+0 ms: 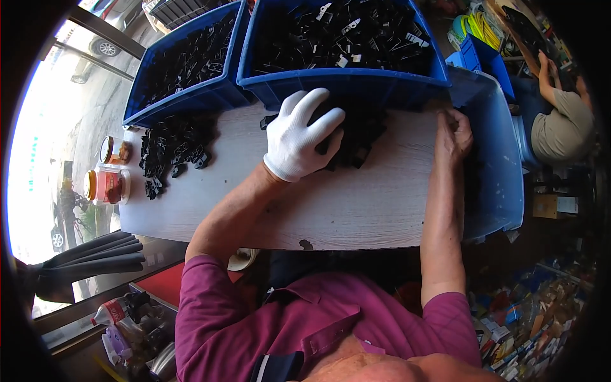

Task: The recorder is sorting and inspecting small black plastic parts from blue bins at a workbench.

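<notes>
My left hand point(299, 137), in a white glove, reaches over a pile of black plastic parts point(363, 137) at the front of the large blue bin. Its fingers are spread among the parts, and dark pieces show between thumb and forefinger; none is plainly gripped. At the table's right edge, beside the translucent blue tub point(493, 172), my bare right hand point(454, 132) is closed with its fingers curled together. Whatever they may hold is hidden. A second heap of black plastic parts point(168, 149) lies on the left of the white table point(254, 210).
Two blue bins, a large one point(344, 77) and a smaller one point(184, 99), stand full of black parts along the far side. Lidded jars point(111, 186) sit at the left edge. Another person point(563, 124) is at the far right, and clutter point(534, 312) covers the lower right.
</notes>
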A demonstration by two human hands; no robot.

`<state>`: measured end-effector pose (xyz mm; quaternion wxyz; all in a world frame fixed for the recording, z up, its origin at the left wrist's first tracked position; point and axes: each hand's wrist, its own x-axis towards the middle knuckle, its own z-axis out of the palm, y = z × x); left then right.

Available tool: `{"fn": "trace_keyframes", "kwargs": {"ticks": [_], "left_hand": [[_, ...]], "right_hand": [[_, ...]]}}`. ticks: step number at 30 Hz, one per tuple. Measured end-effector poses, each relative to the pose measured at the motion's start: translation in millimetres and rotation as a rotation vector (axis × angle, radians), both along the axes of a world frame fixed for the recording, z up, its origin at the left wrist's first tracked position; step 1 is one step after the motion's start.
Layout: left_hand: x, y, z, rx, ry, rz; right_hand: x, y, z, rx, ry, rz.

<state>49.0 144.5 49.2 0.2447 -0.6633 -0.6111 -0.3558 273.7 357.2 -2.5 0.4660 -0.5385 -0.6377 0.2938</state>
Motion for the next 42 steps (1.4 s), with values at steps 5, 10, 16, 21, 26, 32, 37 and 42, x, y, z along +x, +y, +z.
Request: {"fn": "trace_keyframes", "kwargs": {"ticks": [5,10,16,21,26,32,37,42], "left_hand": [[6,1,1,-0.133,0.015,0.094],[5,6,7,-0.034,-0.026,0.048],[2,11,6,-0.047,0.027,0.004],[6,23,41,0.042,-0.032,-0.100],[-15,71,80,0.177,-0.047,-0.101],[-26,163,126,-0.302,-0.026,0.001],[-57,233,89,-0.522,0.129,0.230],[-45,238,86,-0.718,0.047,0.247]], "right_hand": [[5,5,-4,0.057,-0.039,-0.004],[4,6,-9,0.002,0.020,0.000],[2,3,-2,-0.042,-0.011,0.002],[3,4,0,-0.034,-0.035,-0.027],[1,-2,9,-0.100,-0.020,0.010],[10,11,-17,0.076,0.075,-0.011],[-1,3,-10,0.018,0.061,-0.008],[0,-3,-1,-0.054,0.121,-0.002]]}}
